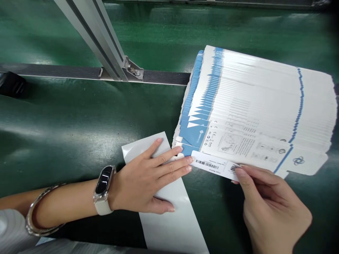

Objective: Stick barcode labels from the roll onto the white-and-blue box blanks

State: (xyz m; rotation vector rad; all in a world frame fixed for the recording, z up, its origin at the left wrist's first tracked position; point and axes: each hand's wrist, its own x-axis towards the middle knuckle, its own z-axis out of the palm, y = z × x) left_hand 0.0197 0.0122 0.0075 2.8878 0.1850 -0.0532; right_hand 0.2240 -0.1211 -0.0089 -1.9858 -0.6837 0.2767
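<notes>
Right hand [275, 204] has its grip pinched on just one end of the label [212, 165], probably so the rest sits clear at the fanned cartons' [259, 102] near edge. Left hand [148, 176] is spread flat over the white sheet [174, 215], grasping nothing. Tiny print's unreadable; right wrist's cut off.

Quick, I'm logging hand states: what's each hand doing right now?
Left hand: open, extended across the white sheet to one end of the barcode label.
Right hand: closed, pinching the barcode label's other end.
</notes>
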